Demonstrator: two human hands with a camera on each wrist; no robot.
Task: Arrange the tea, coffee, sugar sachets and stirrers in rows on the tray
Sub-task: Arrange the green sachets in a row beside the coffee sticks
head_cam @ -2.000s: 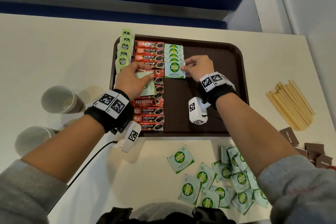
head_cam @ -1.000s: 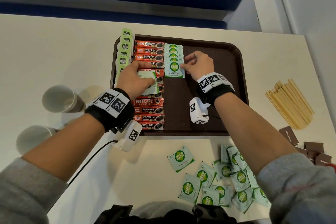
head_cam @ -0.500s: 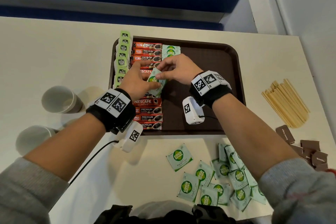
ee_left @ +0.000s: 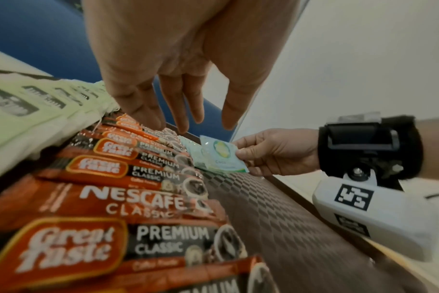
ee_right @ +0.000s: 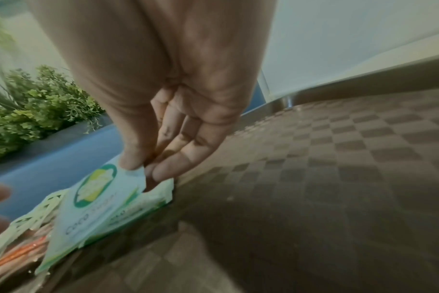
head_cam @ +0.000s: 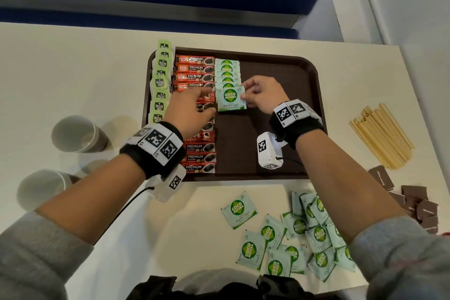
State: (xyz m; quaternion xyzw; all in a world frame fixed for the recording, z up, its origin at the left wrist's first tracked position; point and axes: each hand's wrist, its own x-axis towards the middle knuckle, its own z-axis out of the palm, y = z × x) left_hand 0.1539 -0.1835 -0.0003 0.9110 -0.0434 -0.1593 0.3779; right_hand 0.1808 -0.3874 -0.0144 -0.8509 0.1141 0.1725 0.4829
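Note:
On the brown tray [head_cam: 280, 114] lie a column of green tea bags [head_cam: 160, 85], a column of red coffee sachets [head_cam: 198, 153] and a short column of green sugar sachets [head_cam: 227, 72]. My right hand [head_cam: 260, 95] pinches the right edge of a sugar sachet [head_cam: 230, 98] [ee_left: 219, 156] [ee_right: 93, 202] at the near end of that column. My left hand [head_cam: 190, 109] hovers over the coffee sachets [ee_left: 108, 200] with straight fingers [ee_left: 188, 107], holding nothing. Loose sugar sachets [head_cam: 299, 234] lie on the table in front of the tray. Wooden stirrers [head_cam: 382, 136] lie to the right.
Two paper cups [head_cam: 78, 134] [head_cam: 41, 190] stand left of the tray. Brown sachets [head_cam: 414, 200] lie at the right table edge. The tray's right half [head_cam: 280, 75] is bare. A blue partition runs behind the table.
My right hand took a sugar sachet from my left hand and carried it right to the near end of the sugar column. The left hand now holds nothing.

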